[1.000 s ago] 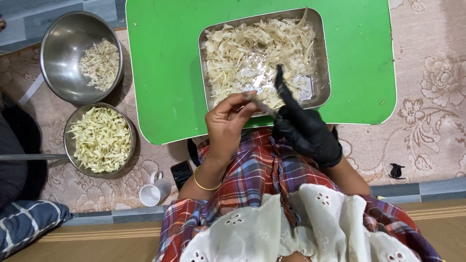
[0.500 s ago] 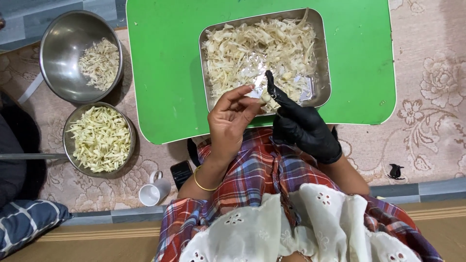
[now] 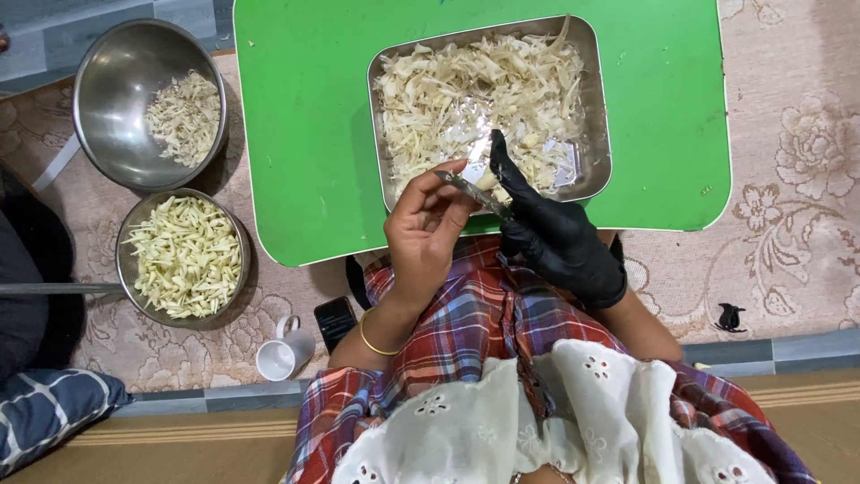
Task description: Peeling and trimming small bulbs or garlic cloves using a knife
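My bare left hand [image 3: 426,231] pinches a small pale piece of vegetable [image 3: 485,180] at the near edge of a rectangular steel tray [image 3: 598,152]. My right hand [image 3: 554,235], in a black glove, grips a small knife [image 3: 475,193] whose blade lies against that piece. The tray is full of pale shredded peelings [image 3: 475,90] and stands on a low green table [image 3: 305,134]. Both hands hover over the table's near edge, above my plaid-covered lap.
On the patterned carpet at the left are a large steel bowl [image 3: 107,108] with a few pale scraps and a smaller bowl [image 3: 184,255] heaped with cut strips. A white cup [image 3: 285,354] and a dark phone [image 3: 336,321] lie beside my knee. A blue checked cushion [image 3: 45,408] sits bottom left.
My left hand has lifted and turned the pale piece toward the gloved hand, and the knife blade now rests against it; the hands stay over the tray's near edge.
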